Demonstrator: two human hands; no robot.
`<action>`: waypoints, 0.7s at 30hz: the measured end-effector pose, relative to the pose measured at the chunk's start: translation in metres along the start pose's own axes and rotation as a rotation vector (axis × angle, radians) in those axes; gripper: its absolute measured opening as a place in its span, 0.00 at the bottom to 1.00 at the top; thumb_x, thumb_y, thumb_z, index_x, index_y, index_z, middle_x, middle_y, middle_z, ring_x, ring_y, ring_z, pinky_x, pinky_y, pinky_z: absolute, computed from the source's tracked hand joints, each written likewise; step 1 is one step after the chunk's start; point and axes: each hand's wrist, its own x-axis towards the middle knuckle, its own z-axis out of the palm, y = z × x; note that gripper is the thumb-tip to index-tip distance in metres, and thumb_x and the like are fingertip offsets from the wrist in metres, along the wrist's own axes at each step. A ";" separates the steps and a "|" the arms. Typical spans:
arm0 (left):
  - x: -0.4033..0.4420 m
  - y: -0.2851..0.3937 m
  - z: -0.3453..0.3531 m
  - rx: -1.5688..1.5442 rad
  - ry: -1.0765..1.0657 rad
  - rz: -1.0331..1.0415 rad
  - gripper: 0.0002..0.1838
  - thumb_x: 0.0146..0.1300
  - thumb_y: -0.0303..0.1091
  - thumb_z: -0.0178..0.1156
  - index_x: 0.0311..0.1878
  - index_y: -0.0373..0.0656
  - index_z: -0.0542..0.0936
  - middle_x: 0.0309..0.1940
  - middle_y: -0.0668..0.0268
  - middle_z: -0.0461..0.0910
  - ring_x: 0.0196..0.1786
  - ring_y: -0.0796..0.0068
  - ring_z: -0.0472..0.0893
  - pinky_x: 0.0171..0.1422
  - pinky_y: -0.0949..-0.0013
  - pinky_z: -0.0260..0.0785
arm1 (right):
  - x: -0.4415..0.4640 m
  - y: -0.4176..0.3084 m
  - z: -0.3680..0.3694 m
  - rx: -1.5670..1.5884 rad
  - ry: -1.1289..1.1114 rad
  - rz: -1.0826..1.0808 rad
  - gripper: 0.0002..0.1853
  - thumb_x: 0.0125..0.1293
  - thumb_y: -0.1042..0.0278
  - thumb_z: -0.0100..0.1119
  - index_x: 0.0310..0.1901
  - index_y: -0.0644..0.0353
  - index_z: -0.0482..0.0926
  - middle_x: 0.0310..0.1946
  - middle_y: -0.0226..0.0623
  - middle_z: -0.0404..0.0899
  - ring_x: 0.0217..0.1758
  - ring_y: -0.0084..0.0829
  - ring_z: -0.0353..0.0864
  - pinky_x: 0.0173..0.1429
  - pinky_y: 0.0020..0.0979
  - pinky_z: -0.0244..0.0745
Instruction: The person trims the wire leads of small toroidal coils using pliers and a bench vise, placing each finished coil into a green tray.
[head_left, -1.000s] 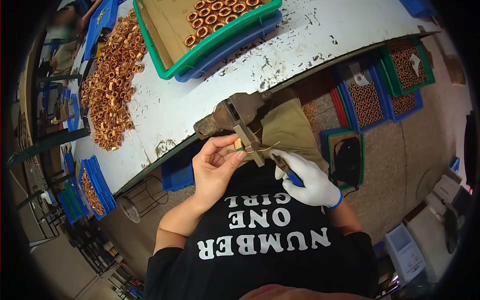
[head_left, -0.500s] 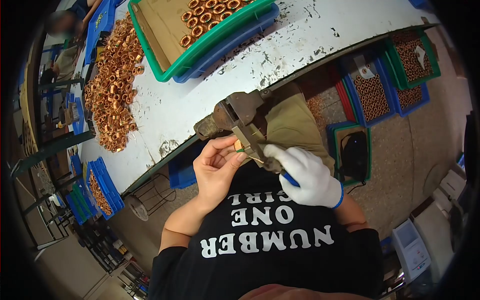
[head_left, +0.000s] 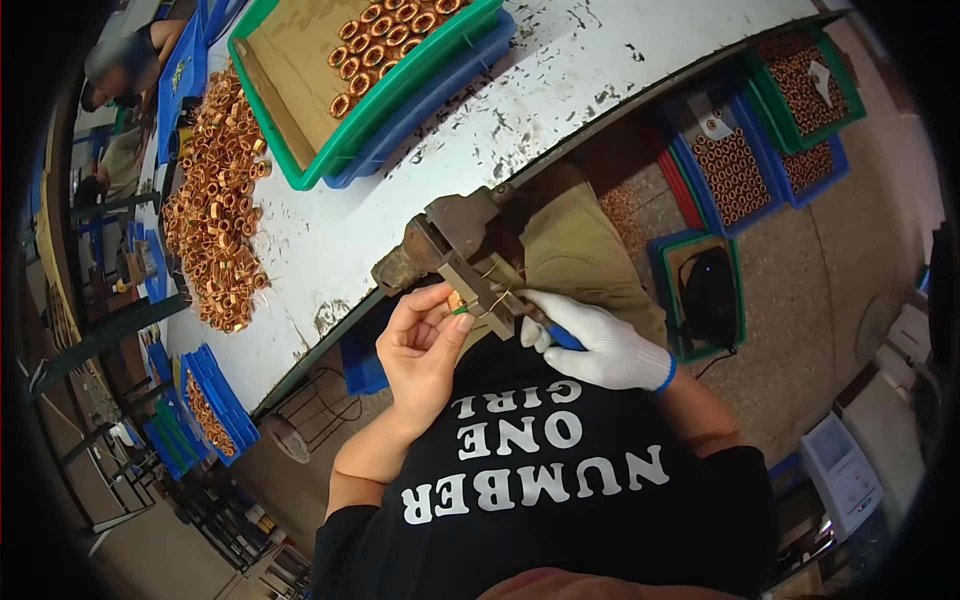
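Observation:
My bare left hand (head_left: 420,350) pinches a copper-wound coil ring (head_left: 456,301) with a bit of green on it between thumb and fingertips. The ring sits against a metal block (head_left: 478,293) by the jaws of a bench vise (head_left: 450,228). A copper wire (head_left: 497,301) curves from the coil across the block. In its white glove, my right hand (head_left: 605,345) is closed around a blue-handled hand tool (head_left: 564,337). The tool's metal end (head_left: 536,315) is close to the block and wire; its exact shape is partly hidden by my fingers.
Loose coils lie in a big heap (head_left: 215,215) on the white bench (head_left: 400,190). A green tray (head_left: 330,160) of coils rests on a blue one. Coil trays (head_left: 735,180) and a green-rimmed tray with a black item (head_left: 705,295) are right. Another person (head_left: 120,70) is far left.
The view has shifted slightly. My right hand has drawn the tool a little away from the vise, and the wire now shows as a curve over the block. My left hand still pinches the coil.

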 end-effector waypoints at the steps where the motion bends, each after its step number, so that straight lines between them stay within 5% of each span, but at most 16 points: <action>1: 0.000 0.000 0.000 0.005 0.001 0.000 0.19 0.60 0.12 0.62 0.55 0.31 0.74 0.48 0.57 0.80 0.49 0.73 0.81 0.57 0.76 0.75 | 0.002 0.001 0.001 0.004 -0.001 -0.003 0.32 0.58 0.83 0.53 0.67 0.68 0.63 0.41 0.37 0.79 0.39 0.26 0.76 0.48 0.26 0.73; 6: 0.001 0.000 -0.002 0.038 -0.001 -0.018 0.19 0.60 0.12 0.62 0.55 0.31 0.74 0.48 0.57 0.80 0.49 0.74 0.81 0.58 0.76 0.74 | 0.013 0.002 0.007 -0.331 0.155 -0.204 0.31 0.59 0.82 0.52 0.68 0.68 0.63 0.40 0.35 0.78 0.38 0.23 0.74 0.48 0.24 0.72; 10: 0.002 0.000 -0.002 0.083 -0.007 0.027 0.19 0.60 0.12 0.62 0.55 0.31 0.74 0.49 0.57 0.79 0.49 0.74 0.81 0.58 0.76 0.74 | 0.018 -0.008 -0.015 0.344 -0.177 0.082 0.31 0.60 0.81 0.53 0.67 0.69 0.64 0.41 0.36 0.79 0.38 0.24 0.76 0.46 0.25 0.72; 16: 0.004 0.007 0.002 0.054 -0.031 0.012 0.19 0.60 0.12 0.62 0.55 0.30 0.75 0.49 0.57 0.79 0.49 0.73 0.81 0.58 0.76 0.75 | 0.013 -0.017 -0.010 0.346 -0.126 0.158 0.30 0.59 0.80 0.56 0.65 0.70 0.66 0.42 0.38 0.81 0.38 0.26 0.79 0.43 0.27 0.73; 20: 0.002 0.004 -0.001 0.067 -0.037 0.004 0.18 0.60 0.13 0.62 0.54 0.30 0.75 0.49 0.57 0.79 0.48 0.74 0.81 0.58 0.76 0.74 | 0.009 -0.019 0.006 -0.467 0.115 -0.059 0.30 0.59 0.80 0.57 0.65 0.70 0.67 0.42 0.41 0.81 0.37 0.29 0.80 0.42 0.28 0.74; 21: 0.002 0.004 -0.002 0.069 -0.037 0.002 0.18 0.60 0.13 0.62 0.54 0.30 0.75 0.49 0.57 0.79 0.48 0.74 0.81 0.58 0.76 0.74 | 0.009 -0.018 0.007 -0.464 0.115 -0.059 0.30 0.59 0.80 0.57 0.65 0.70 0.67 0.42 0.41 0.81 0.37 0.29 0.80 0.42 0.28 0.74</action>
